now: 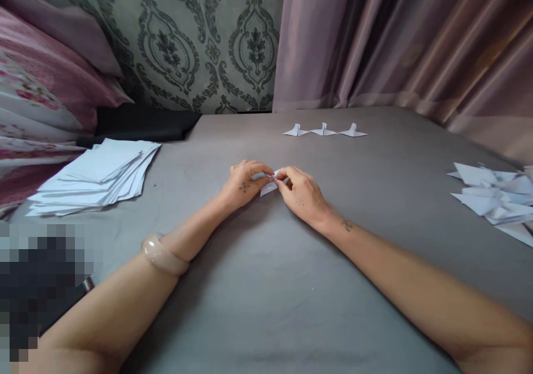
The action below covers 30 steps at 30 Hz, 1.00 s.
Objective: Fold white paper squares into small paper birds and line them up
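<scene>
Between my two hands is a small folded piece of white paper [268, 189], its lower corner showing under the fingertips. My left hand [246, 182] pinches its upper left part between thumb and fingers. From the other side my right hand [303, 195] pinches the same paper, the two sets of fingertips almost meeting. Part of the paper is hidden behind the fingers. Farther back, three folded white paper figures [323, 130] stand in a row with pointed ends side by side.
A stack of white paper sheets [100, 174] lies at the left, in front of a black folded item [145, 123]. At the right edge sits a pile of folded white paper pieces [495, 191]. Curtains [320, 41] and a patterned wall [212, 41] border the grey surface [258, 296].
</scene>
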Tool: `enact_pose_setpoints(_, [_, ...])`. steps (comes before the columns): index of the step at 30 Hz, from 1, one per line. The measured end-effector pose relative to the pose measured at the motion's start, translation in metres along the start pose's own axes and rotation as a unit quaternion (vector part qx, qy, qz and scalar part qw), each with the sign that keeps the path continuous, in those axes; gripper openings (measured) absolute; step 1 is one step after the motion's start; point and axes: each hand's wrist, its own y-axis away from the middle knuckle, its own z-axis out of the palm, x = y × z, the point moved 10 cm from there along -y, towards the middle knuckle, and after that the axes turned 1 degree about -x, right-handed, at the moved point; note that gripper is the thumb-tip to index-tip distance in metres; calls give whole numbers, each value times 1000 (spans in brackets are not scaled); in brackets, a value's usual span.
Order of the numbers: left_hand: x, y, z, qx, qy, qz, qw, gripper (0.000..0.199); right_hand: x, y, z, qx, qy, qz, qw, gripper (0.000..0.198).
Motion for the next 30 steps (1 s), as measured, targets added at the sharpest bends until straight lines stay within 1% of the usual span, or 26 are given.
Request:
enact_pose_setpoints(10, [2,-1,-1,1,-10,4,1000,10,1,-2,1,7,-20,1,1000,7])
enact_pose_setpoints(14, [1,-1,-2,-4,-14,-6,1000,10,8,-3,3,9,-44,28,999,8])
enact_pose_setpoints(17, [2,-1,-1,-10,-10,-1,1000,11,11,-3,4,3,-49,46,998,10])
enact_pose_setpoints(20, [2,-1,-1,-12,-9,4,1000,12,7,-2,3,-3,-43,39,998,7])
enact_pose_setpoints(24, [1,-1,0,-17,-18,-1,1000,13,5,-1,1,5,-38,33,999,8])
enact_pose_setpoints(30, [5,-2,1,-31,-38,2,999,15,4,-3,4,0,-27,30,999,9])
